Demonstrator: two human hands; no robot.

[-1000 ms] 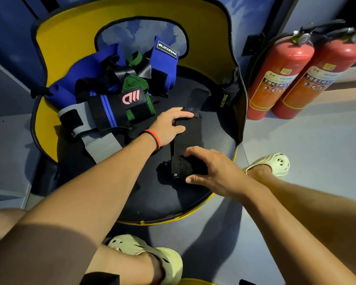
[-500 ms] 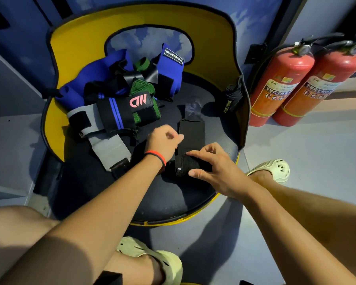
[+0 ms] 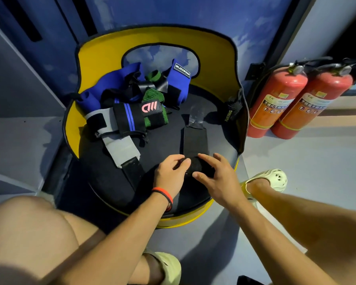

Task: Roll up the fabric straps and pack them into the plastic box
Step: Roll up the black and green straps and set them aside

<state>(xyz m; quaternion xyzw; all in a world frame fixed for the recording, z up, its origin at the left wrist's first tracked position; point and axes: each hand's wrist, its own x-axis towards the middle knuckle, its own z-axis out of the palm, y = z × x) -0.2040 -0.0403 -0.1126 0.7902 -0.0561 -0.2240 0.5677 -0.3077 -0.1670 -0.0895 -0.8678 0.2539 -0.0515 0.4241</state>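
In front of the person stands a round black padded seat (image 3: 164,140) with a yellow curved back (image 3: 103,52) rising behind it. On the floor to the right of it two red fire extinguishers (image 3: 275,99) lean against the wall. At the back left part of the seat lies a heap of blue, green and black fabric straps (image 3: 132,103), all loose and one over another, and a grey strap (image 3: 119,147) runs out from the heap toward the front edge. A long black fabric strap (image 3: 194,140) lies flat near the middle of the seat, and its near end is rolled into a thick roll close to the front edge. A small black strap with yellow letters (image 3: 231,108) hangs at the right edge. The left hand (image 3: 169,175) grips the left end of the roll with curled fingers. The right hand (image 3: 220,177) holds the roll from the right side, its thumb below and its fingers over the top. The left wrist carries an orange-red wristband (image 3: 162,194).
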